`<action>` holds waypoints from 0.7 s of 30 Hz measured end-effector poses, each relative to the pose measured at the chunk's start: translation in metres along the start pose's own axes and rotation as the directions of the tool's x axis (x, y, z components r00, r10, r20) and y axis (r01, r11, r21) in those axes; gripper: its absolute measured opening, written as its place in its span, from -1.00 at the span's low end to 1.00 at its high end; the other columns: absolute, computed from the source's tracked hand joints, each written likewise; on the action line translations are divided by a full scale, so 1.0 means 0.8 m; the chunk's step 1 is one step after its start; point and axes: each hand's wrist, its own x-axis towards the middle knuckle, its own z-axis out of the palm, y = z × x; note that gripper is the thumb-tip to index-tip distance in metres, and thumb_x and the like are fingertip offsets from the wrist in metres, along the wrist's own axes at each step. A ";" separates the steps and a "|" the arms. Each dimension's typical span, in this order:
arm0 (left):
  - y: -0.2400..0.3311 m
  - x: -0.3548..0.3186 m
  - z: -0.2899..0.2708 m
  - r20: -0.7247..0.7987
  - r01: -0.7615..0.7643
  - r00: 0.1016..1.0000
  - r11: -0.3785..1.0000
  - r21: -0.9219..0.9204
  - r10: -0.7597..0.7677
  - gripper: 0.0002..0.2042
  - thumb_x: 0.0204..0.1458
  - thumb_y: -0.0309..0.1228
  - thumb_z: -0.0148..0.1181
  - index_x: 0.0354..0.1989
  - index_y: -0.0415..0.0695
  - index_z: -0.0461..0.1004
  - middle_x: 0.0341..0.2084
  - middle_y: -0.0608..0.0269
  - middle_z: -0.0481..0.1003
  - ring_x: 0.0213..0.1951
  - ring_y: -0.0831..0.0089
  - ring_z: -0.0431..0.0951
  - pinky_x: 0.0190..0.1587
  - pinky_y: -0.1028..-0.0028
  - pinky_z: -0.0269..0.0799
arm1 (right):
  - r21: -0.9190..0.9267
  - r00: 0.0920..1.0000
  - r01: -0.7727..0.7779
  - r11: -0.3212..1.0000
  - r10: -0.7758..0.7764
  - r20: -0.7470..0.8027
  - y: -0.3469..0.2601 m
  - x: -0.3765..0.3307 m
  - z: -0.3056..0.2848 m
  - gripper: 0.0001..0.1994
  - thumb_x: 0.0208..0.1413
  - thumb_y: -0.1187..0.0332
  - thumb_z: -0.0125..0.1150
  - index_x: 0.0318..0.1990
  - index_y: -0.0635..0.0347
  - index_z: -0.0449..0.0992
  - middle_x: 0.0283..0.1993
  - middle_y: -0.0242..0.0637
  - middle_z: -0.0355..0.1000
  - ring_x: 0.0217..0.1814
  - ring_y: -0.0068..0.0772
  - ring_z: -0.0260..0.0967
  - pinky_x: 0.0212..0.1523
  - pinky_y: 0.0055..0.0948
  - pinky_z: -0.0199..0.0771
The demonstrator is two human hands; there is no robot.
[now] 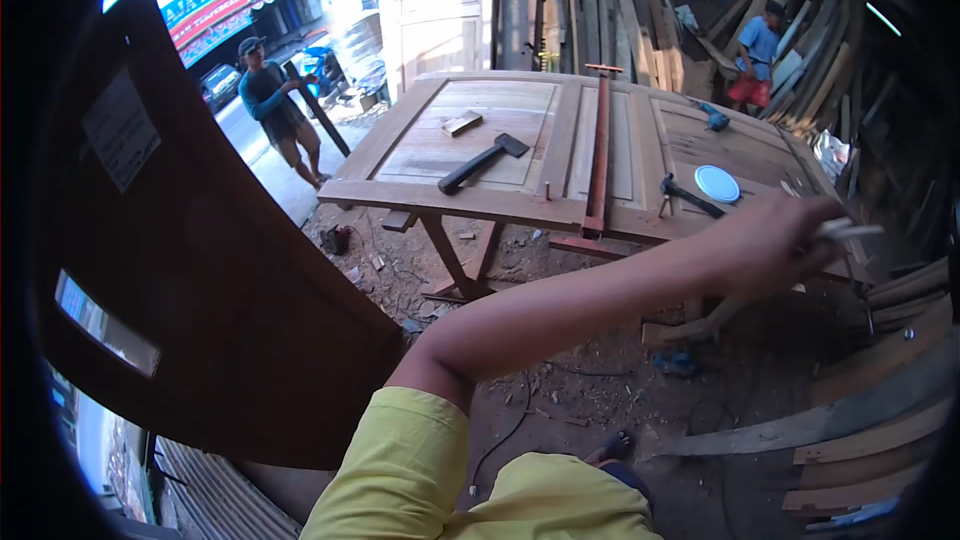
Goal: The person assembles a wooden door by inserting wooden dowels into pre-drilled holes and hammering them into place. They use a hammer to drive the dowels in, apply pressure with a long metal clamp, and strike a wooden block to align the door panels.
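My left arm, in a yellow sleeve, stretches across to the right. At its end my left hand (775, 248) is closed around a small pale stick-like piece (850, 231), blurred and too unclear to name. This hand is over the near right edge of a panelled wooden door (465, 152) lying flat on trestles. Close to it on the door are a claw hammer (697, 198) and a round white lid with a blue rim (717, 183). A long rust-red bar clamp (600, 155) crosses the door. My right hand does not show.
A mallet (484, 164), a wood block (462, 123) and a blue power tool (714, 117) lie on the door. A dark upright panel (220, 270) stands at left. Boards (870, 440) are stacked at right. One person (268, 100) carries a plank; another (755, 55) is behind.
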 end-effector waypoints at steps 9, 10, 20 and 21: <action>-0.189 -0.259 0.186 0.216 0.804 0.476 0.322 -0.501 -0.853 -0.69 0.43 -0.17 0.10 0.23 0.05 0.55 -0.59 0.59 0.25 -0.62 0.71 0.18 -0.60 0.58 0.05 | 0.259 0.982 -0.042 0.965 0.089 -0.169 0.179 -0.014 -0.122 -0.58 0.36 0.30 0.19 0.33 0.15 0.46 -0.23 -0.26 0.56 -0.38 -0.47 0.52 -0.24 -0.36 0.64; -0.183 -0.288 0.253 0.375 0.869 0.422 0.250 -0.427 -0.825 -0.70 0.44 -0.16 0.09 0.20 0.06 0.58 -0.60 0.59 0.23 -0.62 0.71 0.18 -0.60 0.57 0.04 | 0.342 0.986 -0.005 0.940 0.062 -0.155 0.175 -0.002 -0.156 -0.56 0.36 0.31 0.19 0.35 0.15 0.43 -0.22 -0.26 0.56 -0.38 -0.47 0.52 -0.23 -0.38 0.63; -0.138 -0.325 0.827 0.593 0.830 0.555 0.346 -0.437 -0.583 -0.44 0.46 0.09 -0.11 0.44 -0.01 0.35 -0.41 0.29 0.55 -0.49 0.52 0.49 -0.38 0.38 0.57 | 0.614 0.948 0.305 0.728 -0.294 -0.122 0.059 0.013 -0.435 -0.59 0.38 0.33 0.18 0.33 0.18 0.42 -0.10 -0.35 0.52 -0.14 -0.51 0.51 -0.12 -0.44 0.56; -0.132 -0.301 0.850 0.626 0.891 0.452 0.296 -0.343 -0.635 -0.43 0.46 0.09 -0.12 0.44 -0.02 0.34 -0.42 0.29 0.52 -0.45 0.49 0.51 -0.33 0.36 0.59 | 0.620 0.944 0.294 0.728 -0.323 -0.068 0.054 0.011 -0.447 -0.60 0.39 0.33 0.18 0.33 0.18 0.42 -0.05 -0.34 0.52 -0.07 -0.50 0.51 -0.07 -0.43 0.56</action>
